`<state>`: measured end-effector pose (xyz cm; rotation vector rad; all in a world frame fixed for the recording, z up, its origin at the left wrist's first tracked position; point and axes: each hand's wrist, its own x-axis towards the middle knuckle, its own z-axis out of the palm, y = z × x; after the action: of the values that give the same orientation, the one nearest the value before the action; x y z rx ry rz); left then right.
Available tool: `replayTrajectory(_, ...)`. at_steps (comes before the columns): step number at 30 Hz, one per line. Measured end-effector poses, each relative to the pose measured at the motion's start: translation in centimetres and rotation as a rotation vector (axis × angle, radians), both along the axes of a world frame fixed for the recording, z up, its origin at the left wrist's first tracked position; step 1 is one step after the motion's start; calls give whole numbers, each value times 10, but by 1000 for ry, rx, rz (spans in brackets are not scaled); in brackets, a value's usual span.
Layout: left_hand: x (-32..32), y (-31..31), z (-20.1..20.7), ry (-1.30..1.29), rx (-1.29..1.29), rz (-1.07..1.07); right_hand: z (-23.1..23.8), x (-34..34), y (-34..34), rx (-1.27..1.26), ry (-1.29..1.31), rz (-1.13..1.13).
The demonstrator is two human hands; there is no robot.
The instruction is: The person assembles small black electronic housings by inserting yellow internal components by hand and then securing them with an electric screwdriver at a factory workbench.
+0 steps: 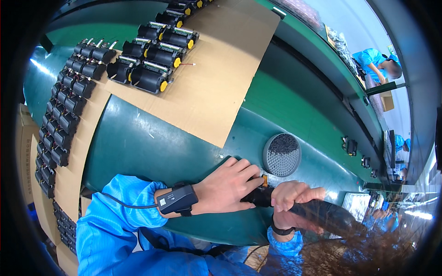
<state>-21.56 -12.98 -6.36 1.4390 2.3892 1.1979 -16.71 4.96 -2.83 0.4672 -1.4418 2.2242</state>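
Note:
My left hand (228,186) rests on the green tabletop, its fingers closed on a small black housing (251,198), largely covered by the hand. A yellow-orange piece (264,180) shows at the housing's far side. Just right of it, my right hand (294,198) is wrapped round a long, thick black handheld tool (329,215), which slants away to the lower right. The tool's front end meets the housing, but the exact contact is hidden. Close beyond both hands sits a round grey dish (268,161) with a dimpled inside, holding a heap of tiny black pieces, probably screws.
Brown cardboard (216,87) carries rows of black housings with yellow knobs (149,79). Many smaller black units (69,106) line a cardboard strip at left. A few units (352,147) stand on the green ledge at right. Other people (375,64) in blue work beyond.

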Motion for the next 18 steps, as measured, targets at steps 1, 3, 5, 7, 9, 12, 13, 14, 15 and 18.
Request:
replayTrajectory(1,0,0,0,-1,1,4,-1,-2,2,38,33,60)
replayTrajectory(3,0,-1,1,2,-1,5,-1,-2,2,74,70,119)
replayTrajectory(5,1,-1,1,4,1,2,0,2,0,38,5,60)
replayTrajectory(7,0,-1,1,-19,-14,-12,5,2,1,30,3,41)
replayTrajectory(9,-2,1,4,-10,-42,-21,14,2,5,20,3,19)
replayTrajectory(12,1,-4,10,-24,-75,-21,33,9,34,-134,96,-70)
replayTrajectory(13,1,-5,13,-32,-67,-12,37,10,49,-150,127,-88)
replayTrajectory(14,2,-6,13,-44,-53,2,37,11,64,-141,127,-113)
replayTrajectory(15,3,-8,11,-37,-58,-4,31,12,78,-148,127,-149)
replayTrajectory(18,7,-7,6,-61,18,6,12,22,112,-176,56,-243)
